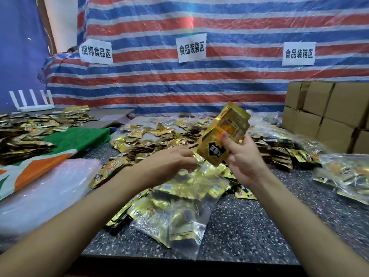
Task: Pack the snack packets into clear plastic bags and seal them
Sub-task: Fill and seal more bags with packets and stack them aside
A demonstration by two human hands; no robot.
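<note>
2 bare hands meet over the middle of the table; the right hand [242,156] is closed round a bundle of gold foil snack packets [223,134], thumb across the front, holding it tilted above the clear plastic bag [179,208]; the packets overlap, so their number cannot be counted. The left hand [171,158] has its fingers curled on the bag's upper rim, holding the mouth up; the bag slants down toward the near table edge, partly filled with gold packets, its lower corner almost at that edge. Print on the packets is too blurred to read; filled clear bags [347,176] at the right are cut off by the frame, as is a pile of gold packets [24,132] at far left. Bare dark speckled stone tabletop [249,226] shows right of the bag and along the near edge; a loose heap of gold packets [155,136] crowds the space behind the hands; a stack of empty clear bags [46,192] and a green and orange cloth [79,140] lie to the left. Brown cardboard boxes [329,116] stand stacked at the right rear; a red, white and blue striped tarpaulin [229,86] bearing 3 white paper signs [191,47] forms the backdrop.
</note>
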